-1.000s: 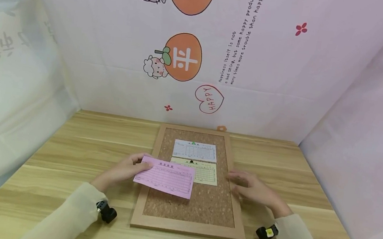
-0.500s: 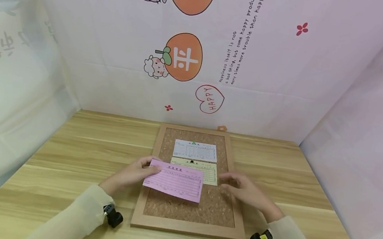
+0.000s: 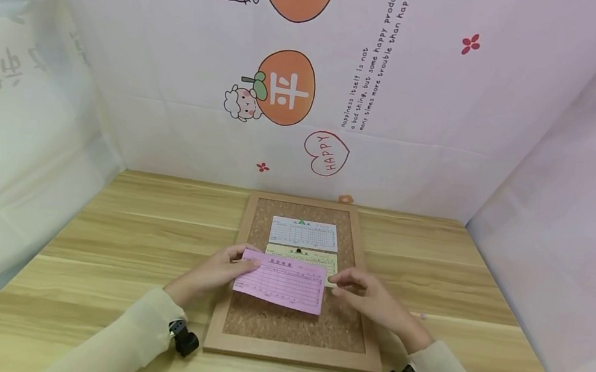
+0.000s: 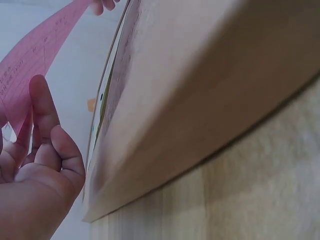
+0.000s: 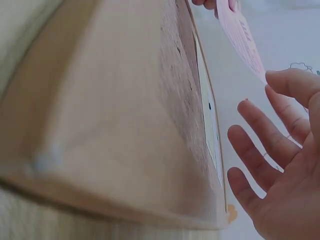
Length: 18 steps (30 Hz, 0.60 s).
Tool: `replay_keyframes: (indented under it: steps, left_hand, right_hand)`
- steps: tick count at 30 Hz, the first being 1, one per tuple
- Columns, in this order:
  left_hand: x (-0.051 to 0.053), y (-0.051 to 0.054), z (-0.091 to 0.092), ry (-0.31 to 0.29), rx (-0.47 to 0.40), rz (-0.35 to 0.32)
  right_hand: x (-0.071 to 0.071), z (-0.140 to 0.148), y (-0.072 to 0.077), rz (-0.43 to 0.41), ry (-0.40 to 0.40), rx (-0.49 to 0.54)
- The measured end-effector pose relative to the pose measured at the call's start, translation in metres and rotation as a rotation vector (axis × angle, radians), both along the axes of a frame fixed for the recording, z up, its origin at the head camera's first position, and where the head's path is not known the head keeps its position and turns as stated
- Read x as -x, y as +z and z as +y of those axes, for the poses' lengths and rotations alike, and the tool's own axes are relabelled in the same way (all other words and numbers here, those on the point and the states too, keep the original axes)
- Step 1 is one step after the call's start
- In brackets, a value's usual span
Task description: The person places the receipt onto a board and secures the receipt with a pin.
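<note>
A pink printed form slip (image 3: pixel 280 282) is pinched at its left edge by my left hand (image 3: pixel 215 272), thumb on top. It hovers over a wood-framed cork board (image 3: pixel 303 329). My right hand (image 3: pixel 373 301) is at the slip's right edge, thumb and forefinger spread; whether they touch the paper I cannot tell. In the right wrist view the other fingers (image 5: pixel 252 152) stand loosely extended. A white form (image 3: pixel 303 234) with a green pushpin (image 3: pixel 301 222) is on the board. Below it, a yellow form (image 3: pixel 330 259) with a black pushpin (image 3: pixel 298 250) is partly hidden by the pink slip.
The board lies on a wood-grain table (image 3: pixel 161 212). A small pink object (image 3: pixel 423 316) sits on the table to the right, beyond my right wrist. Printed white cloth (image 3: pixel 400 174) hangs behind and at both sides.
My left hand has carried the pink slip to the right across the board. My right hand has moved left, from the board's right frame to the slip's right edge.
</note>
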<state>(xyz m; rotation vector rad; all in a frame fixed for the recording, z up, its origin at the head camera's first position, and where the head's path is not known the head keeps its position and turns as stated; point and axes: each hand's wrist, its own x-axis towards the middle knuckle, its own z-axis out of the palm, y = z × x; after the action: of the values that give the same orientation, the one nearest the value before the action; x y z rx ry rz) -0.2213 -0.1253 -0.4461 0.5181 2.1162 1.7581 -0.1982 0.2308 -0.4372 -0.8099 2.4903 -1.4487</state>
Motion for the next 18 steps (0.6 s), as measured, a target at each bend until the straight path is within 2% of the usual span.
replay_keyframes:
  steps: [7,13,15,18]
  left_hand:
    - [-0.002,0.0,0.007,-0.028,-0.027,0.005]
    - [-0.005,-0.001,0.012,-0.045,-0.057,-0.03]
    - [-0.006,-0.001,0.012,-0.052,-0.034,-0.021]
    - [-0.007,-0.002,0.009,-0.061,0.038,0.027]
  right_hand:
    - [-0.003,-0.009,0.001,-0.013,0.031,0.017]
    - [-0.005,-0.012,0.0,-0.03,0.002,-0.017]
    - [-0.006,-0.011,-0.001,-0.032,0.0,-0.006]
    - [-0.006,-0.008,-0.001,-0.051,-0.008,0.001]
